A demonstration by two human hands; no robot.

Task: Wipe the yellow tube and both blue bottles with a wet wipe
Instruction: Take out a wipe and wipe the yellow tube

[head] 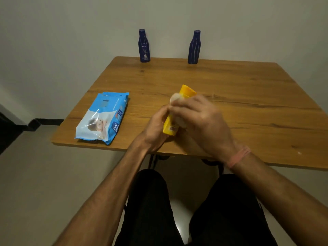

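Left hand (156, 126): fingers curled round the lower yellow tube (188, 91).
Right hand (198, 119): fingers hold the wet wipe (174, 98) against the tube's upper half.
Blue bottles: left bottle (144, 46) and right bottle (194, 47) stand well beyond both hands, at the worktop (230, 89) far edge, likely unwiped.
Risk: a wet tube may slip from the left fingers.

We can read "NIVEA" in pale letters on the front of the left blue bottle (144, 46); the smaller lines beneath it are too fine for us. On the wipes pack (103, 118) we make out "mee mee" along its blue edge, the rest blurred.
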